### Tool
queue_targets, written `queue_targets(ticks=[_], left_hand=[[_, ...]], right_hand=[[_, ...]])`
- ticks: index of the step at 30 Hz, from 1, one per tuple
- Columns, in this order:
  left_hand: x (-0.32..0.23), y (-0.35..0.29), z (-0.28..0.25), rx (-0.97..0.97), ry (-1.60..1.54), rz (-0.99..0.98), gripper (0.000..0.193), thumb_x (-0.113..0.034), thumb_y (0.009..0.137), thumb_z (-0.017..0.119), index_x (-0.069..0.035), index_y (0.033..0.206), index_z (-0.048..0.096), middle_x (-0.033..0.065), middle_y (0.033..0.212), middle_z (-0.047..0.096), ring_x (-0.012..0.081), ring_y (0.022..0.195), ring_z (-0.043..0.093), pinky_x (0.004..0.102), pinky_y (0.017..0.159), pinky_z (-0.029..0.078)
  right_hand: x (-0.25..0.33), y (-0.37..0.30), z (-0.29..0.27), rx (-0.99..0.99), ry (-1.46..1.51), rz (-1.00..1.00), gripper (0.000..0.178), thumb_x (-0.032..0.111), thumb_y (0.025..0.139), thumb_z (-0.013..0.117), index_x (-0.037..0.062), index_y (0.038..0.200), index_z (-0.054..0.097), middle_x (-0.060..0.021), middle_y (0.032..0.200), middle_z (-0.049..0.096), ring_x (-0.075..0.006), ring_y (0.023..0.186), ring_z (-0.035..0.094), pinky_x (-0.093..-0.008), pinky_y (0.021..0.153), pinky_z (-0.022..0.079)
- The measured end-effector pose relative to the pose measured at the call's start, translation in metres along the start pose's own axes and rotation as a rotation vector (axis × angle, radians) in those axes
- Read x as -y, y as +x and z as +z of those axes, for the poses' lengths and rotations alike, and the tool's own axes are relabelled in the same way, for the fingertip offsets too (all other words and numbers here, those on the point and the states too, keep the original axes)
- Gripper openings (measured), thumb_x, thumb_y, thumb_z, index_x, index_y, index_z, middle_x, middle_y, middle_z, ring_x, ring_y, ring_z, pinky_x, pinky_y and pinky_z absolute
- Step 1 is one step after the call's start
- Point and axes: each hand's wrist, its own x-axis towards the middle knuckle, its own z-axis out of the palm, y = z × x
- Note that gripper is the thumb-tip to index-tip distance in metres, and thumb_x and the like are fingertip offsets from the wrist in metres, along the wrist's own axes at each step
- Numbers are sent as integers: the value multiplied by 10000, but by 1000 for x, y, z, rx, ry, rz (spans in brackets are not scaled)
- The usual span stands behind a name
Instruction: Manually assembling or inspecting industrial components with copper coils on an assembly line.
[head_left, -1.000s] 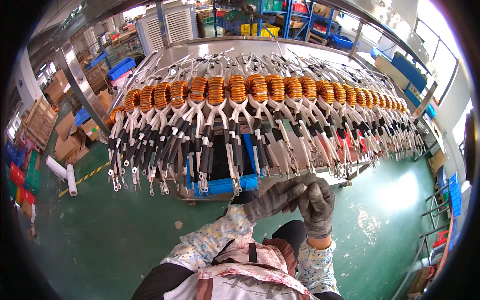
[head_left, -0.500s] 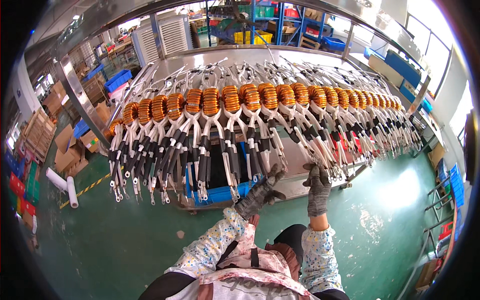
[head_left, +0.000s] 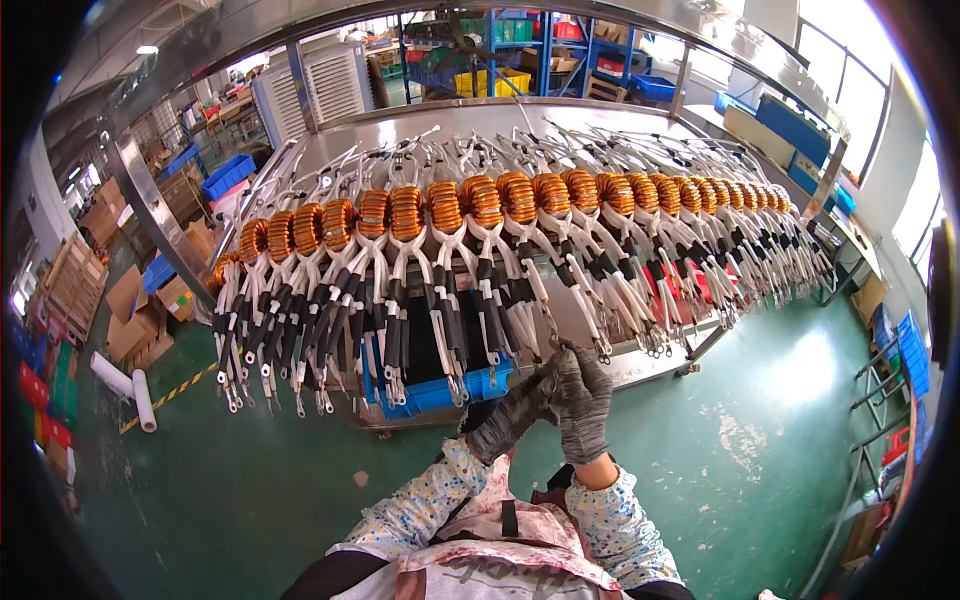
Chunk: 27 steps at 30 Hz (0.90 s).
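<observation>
A long row of toroidal coils (head_left: 482,200) wound with copper-coloured wire lies across a metal table. White leads with black sleeves (head_left: 446,318) and ring terminals hang over its near edge. Both my hands wear grey gloves and meet just in front of the row, right of centre. My right hand (head_left: 585,402) is closed, with its fingertips at the lower end of one hanging cable lead (head_left: 543,300). Against it rests my left hand (head_left: 512,412), fingers bent in close to the right hand's. What the left fingers hold, if anything, is hidden.
Below the leads stands a blue crate (head_left: 440,394). A metal frame post (head_left: 160,215) rises at the table's left. White rolls (head_left: 143,400) and cardboard boxes (head_left: 135,315) lie on the left floor. Shelving with a yellow bin (head_left: 492,83) is at the back.
My hands were apart with fingers spread; now they have come together. The right hand has moved left and its fingers have closed at a lead's end. The view has shifted slightly.
</observation>
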Motion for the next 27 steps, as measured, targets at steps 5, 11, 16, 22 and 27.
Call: queue_targets(ticks=[5, 11, 16, 22, 27], left_hand=[[-31, -12, -14, 130, -470, -547, 534, -328, 928, 408, -56, 1359, 248, 95, 1035, 556, 118, 713, 558, 205, 570, 441], [-16, -69, -17, 56, -584, -616, 509, -328, 914, 439, -57, 1324, 309, 104, 1002, 556, 96, 682, 537, 185, 562, 419], [-10, -122, -33, -153, -810, -733, 416, -308, 914, 450, -59, 1247, 448, 40, 847, 586, 37, 557, 448, 153, 457, 340], [28, -154, -36, -137, -920, -731, 425, -275, 914, 453, -36, 1263, 410, 39, 795, 573, 48, 552, 468, 151, 454, 359], [18, -130, -26, -96, -858, -744, 433, -260, 902, 484, -34, 1262, 405, 16, 742, 553, 54, 534, 477, 156, 441, 353]], right_hand=[[-17, 17, 4, -57, -339, -140, 269, 148, 884, 507, -33, 1078, 551, -97, 880, 614, -176, 830, 552, -273, 780, 423], [-27, 45, -5, 50, -380, -99, 214, 79, 840, 517, -47, 995, 595, -125, 837, 634, -198, 755, 586, -303, 712, 452], [-47, 46, -6, -132, -649, -528, 222, 93, 853, 511, -55, 1001, 585, -151, 853, 637, -210, 763, 598, -317, 716, 459], [-21, 57, -12, 97, 190, 398, 222, 232, 892, 493, 54, 994, 578, 0, 610, 486, -73, 459, 439, -211, 386, 345], [-39, 59, -29, 203, -83, 206, 227, 224, 892, 492, 28, 993, 546, 12, 649, 502, -96, 479, 437, -214, 434, 383]])
